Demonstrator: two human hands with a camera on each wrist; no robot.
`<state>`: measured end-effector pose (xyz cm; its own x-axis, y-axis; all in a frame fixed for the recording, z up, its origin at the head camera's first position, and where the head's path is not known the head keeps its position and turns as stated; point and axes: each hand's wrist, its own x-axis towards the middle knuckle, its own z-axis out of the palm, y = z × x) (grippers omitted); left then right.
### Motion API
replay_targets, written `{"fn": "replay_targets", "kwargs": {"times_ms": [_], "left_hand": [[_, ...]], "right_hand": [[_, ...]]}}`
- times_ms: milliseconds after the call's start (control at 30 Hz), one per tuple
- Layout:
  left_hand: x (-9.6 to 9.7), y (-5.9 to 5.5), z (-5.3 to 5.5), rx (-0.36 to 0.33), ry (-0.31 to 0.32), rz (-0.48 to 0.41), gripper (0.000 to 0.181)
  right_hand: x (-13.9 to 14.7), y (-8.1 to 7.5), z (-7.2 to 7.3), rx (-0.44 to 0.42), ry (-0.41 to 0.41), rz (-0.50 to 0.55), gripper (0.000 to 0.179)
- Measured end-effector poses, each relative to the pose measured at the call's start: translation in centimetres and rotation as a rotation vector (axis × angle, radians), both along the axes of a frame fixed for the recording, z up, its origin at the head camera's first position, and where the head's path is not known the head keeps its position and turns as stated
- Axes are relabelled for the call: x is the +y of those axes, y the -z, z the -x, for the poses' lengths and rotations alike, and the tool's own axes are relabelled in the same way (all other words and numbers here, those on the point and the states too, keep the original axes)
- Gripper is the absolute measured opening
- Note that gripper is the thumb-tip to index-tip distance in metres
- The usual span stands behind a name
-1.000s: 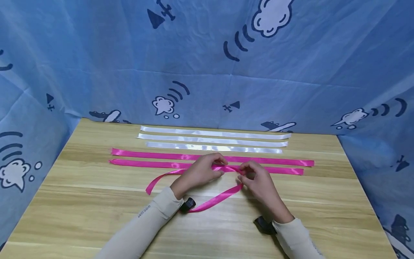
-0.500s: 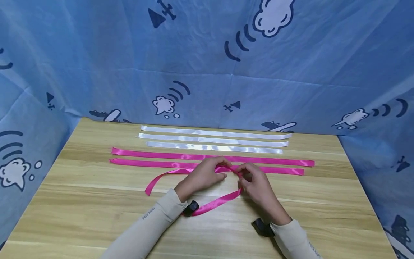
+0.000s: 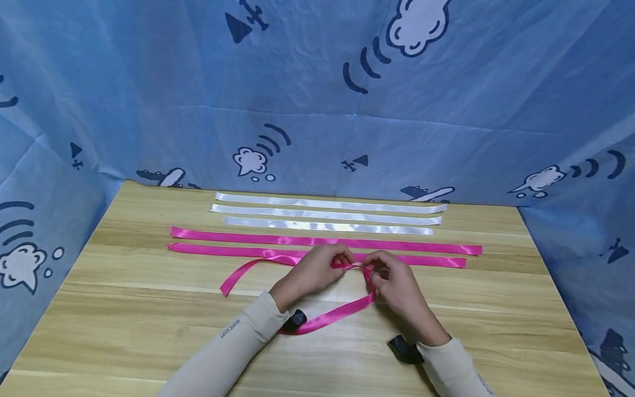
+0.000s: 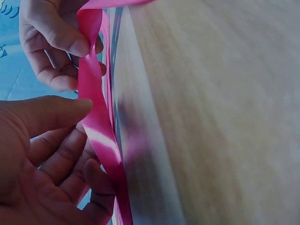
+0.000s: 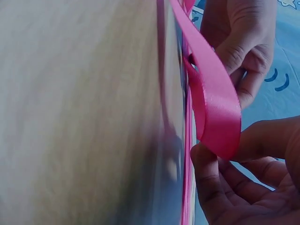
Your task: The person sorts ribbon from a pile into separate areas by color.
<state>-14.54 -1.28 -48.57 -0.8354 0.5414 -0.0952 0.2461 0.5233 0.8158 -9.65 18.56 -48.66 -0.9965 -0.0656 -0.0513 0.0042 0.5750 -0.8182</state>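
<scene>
- The wooden bench [image 3: 124, 309] carries three white ribbons [image 3: 327, 215] at the back and two flat pink ribbons [image 3: 238, 245] in front of them.
- A loose pink ribbon [image 3: 337, 313] lies nearest the person; its middle is lifted between both hands, one tail runs left across the bench, and the other curves back under the left wrist.
- The left hand [image 3: 315, 271] pinches the ribbon's folded middle from the left.
- The right hand [image 3: 397, 284] pinches it from the right, fingertips almost meeting the left hand's.

Three pink ribbons [image 3: 324, 241], three white ribbons [image 3: 327, 215], one table [image 3: 124, 309]
</scene>
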Motion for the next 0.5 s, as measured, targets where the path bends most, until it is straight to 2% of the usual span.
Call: {"fn": "replay_targets", "kwargs": {"times_ms": [133, 333, 500], "left_hand": [[-0.2, 0.1, 0.1, -0.003, 0.008, -0.004, 0.016], [-0.8, 0.2, 0.0, -0.048, 0.009, -0.049, 0.013], [-1.3, -0.1, -0.2, -0.084, 0.002, -0.089, 0.012]], "right_hand": [[0.2, -0.2, 0.0, -0.014, 0.005, 0.003, 0.031], [0.6, -0.3, -0.1, -0.029, 0.008, 0.012, 0.030], [0.9, -0.5, -0.1, -0.040, -0.004, 0.071, 0.024]]}}
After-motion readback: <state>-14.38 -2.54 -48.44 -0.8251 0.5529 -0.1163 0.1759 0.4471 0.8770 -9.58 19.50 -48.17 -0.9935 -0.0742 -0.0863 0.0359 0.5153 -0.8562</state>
